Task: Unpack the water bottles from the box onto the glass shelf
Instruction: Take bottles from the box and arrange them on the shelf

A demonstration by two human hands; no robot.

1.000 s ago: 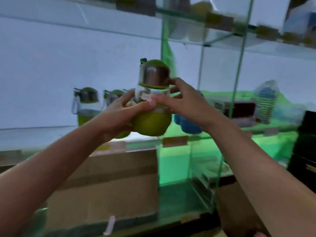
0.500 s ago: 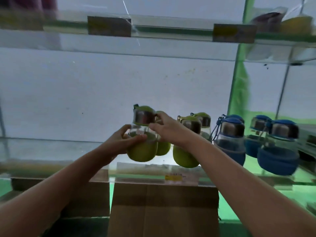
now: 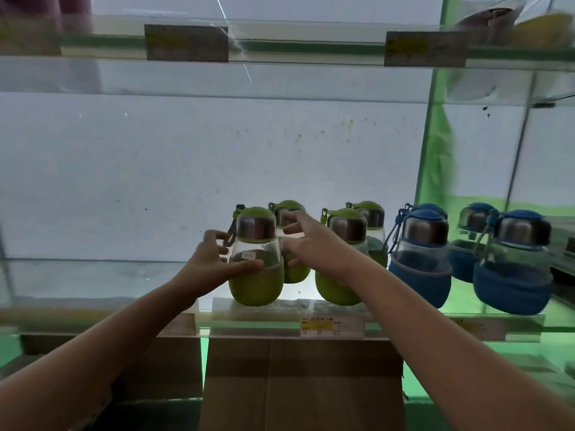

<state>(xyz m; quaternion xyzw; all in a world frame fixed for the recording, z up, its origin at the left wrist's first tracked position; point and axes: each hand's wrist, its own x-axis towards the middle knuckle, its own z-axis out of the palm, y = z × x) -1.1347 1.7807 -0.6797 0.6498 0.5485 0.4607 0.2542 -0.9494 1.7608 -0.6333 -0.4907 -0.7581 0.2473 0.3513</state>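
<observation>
A green water bottle point(image 3: 256, 275) with a steel collar and clear upper body stands on the glass shelf point(image 3: 93, 293), at the front left of a group of green bottles point(image 3: 342, 262). My left hand point(image 3: 211, 262) is beside it, thumb lying across its green sleeve, fingers curled apart just left of the glass. My right hand point(image 3: 314, 247) hovers on its right with fingers spread, holding nothing, partly covering the rear green bottle point(image 3: 287, 213). The cardboard box point(image 3: 298, 384) sits below the shelf, its flaps shut from this angle.
Several blue bottles point(image 3: 420, 259) fill the shelf's right side. A second glass shelf point(image 3: 311, 51) with price tags runs overhead. A green vertical post point(image 3: 435, 150) divides the bays. The shelf left of the green bottles is bare glass.
The green bottle went from held up in both hands to standing on the shelf. My right hand has let go and spread; my left hand's fingers have loosened.
</observation>
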